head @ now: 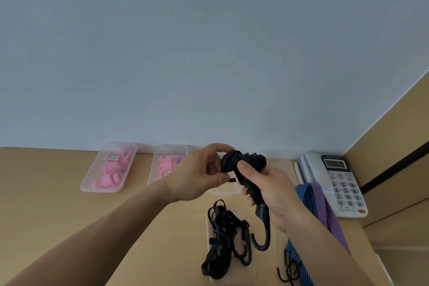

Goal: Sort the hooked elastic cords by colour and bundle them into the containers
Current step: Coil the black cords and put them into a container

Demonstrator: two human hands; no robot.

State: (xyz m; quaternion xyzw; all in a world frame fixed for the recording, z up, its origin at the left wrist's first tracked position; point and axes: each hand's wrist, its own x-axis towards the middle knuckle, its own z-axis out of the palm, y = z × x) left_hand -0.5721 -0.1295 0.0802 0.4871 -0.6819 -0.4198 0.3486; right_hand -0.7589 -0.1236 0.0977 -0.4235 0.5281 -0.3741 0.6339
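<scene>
Your right hand is curled round a bundled black cord, holding it up over the table with its hook hanging below your fist. Your left hand pinches the wound end of the same bundle between thumb and fingers. Directly beneath, more black cords lie tangled in a clear tray, a blue-striped cord and a purple cord lie to its right beside a telephone, and two trays of pink pieces sit by the wall.
</scene>
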